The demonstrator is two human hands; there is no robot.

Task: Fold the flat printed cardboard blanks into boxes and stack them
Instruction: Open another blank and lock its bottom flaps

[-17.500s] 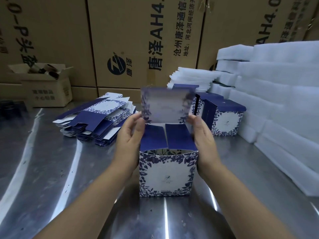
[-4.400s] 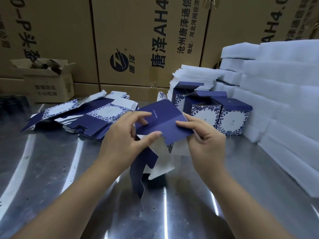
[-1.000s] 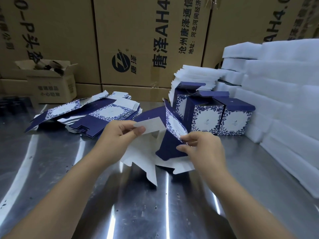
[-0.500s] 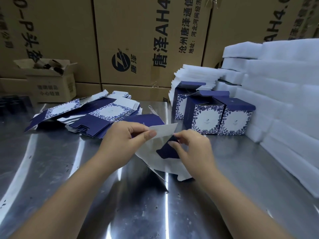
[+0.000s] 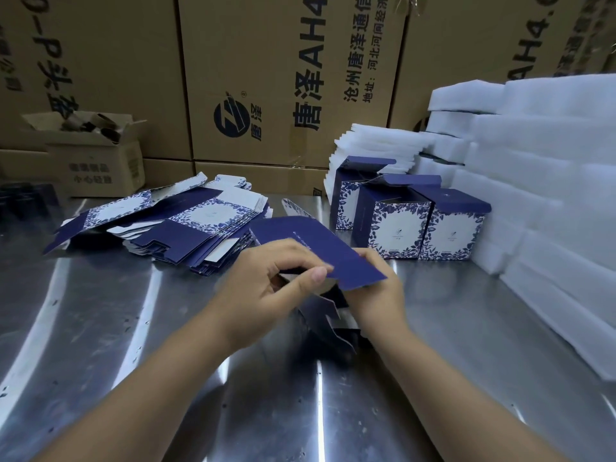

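Now my left hand (image 5: 276,288) pinches the navy box blank (image 5: 320,250) and my right hand (image 5: 378,296) grips its near-right end; its long axis slants far-left to near-right between them, above the steel table (image 5: 133,328).

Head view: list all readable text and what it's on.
"唐泽AH4", cut off at the top: middle carton
"沧州唐泽通信", cut off: same carton
"地址:河北河间经济", cut off: same carton
"唐泽" beside a round logo: same carton
"AH4.", cut off: right carton
"-P", the following characters unclear: left carton
Blurred: print on the small open carton
Too small: print on the folded boxes and the blank
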